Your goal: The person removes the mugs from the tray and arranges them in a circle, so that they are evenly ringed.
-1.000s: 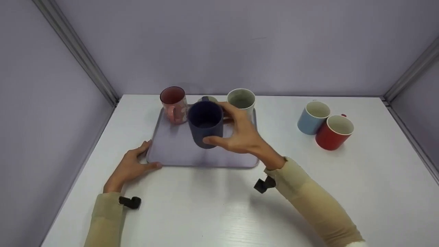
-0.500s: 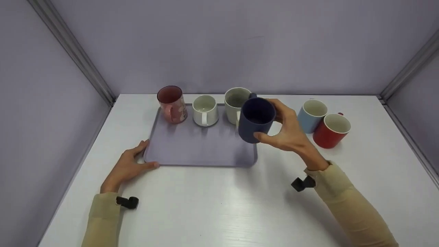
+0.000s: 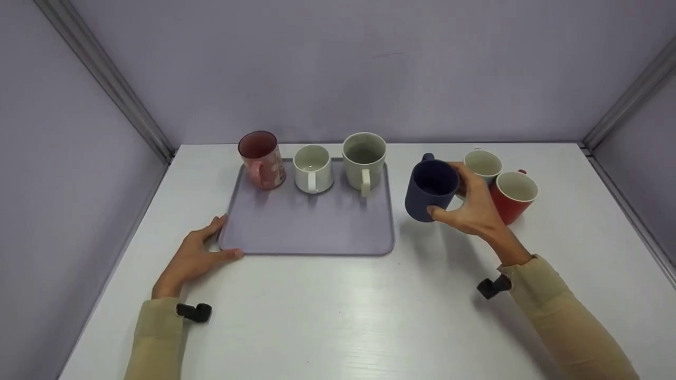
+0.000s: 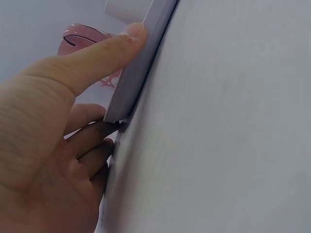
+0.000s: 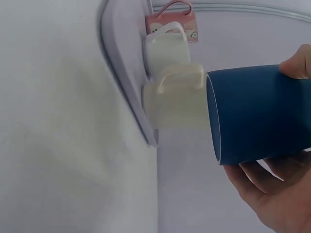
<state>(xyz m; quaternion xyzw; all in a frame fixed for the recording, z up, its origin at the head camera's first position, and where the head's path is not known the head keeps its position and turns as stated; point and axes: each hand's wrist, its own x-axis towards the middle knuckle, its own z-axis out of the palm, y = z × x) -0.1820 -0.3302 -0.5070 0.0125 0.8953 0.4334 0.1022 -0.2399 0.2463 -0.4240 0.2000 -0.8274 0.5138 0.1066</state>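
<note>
In the head view my right hand [image 3: 472, 211] grips a dark blue mug [image 3: 426, 198] around its side, upright and raised over the table right of the tray. Its handle points to the back. The right wrist view shows the blue mug [image 5: 260, 114] with thumb on one side and fingers on the other. My left hand [image 3: 194, 257] holds the front left corner of the lilac tray [image 3: 311, 232], thumb on the front edge, fingers at the left edge. Along the tray's back stand a pink mug [image 3: 270, 166], a small white mug [image 3: 321, 179] and a larger cream mug [image 3: 354, 171].
Right of the tray, behind my right hand, a light blue mug [image 3: 483, 163] and a red mug [image 3: 511, 207] stand side by side, partly hidden. A pale wall [image 3: 317, 68] closes off the back of the white table [image 3: 317, 316].
My right hand has carried the dark blue mug rightward, from over the tray to beyond its right edge, uncovering the white and cream mugs. My left hand has stayed at the tray corner.
</note>
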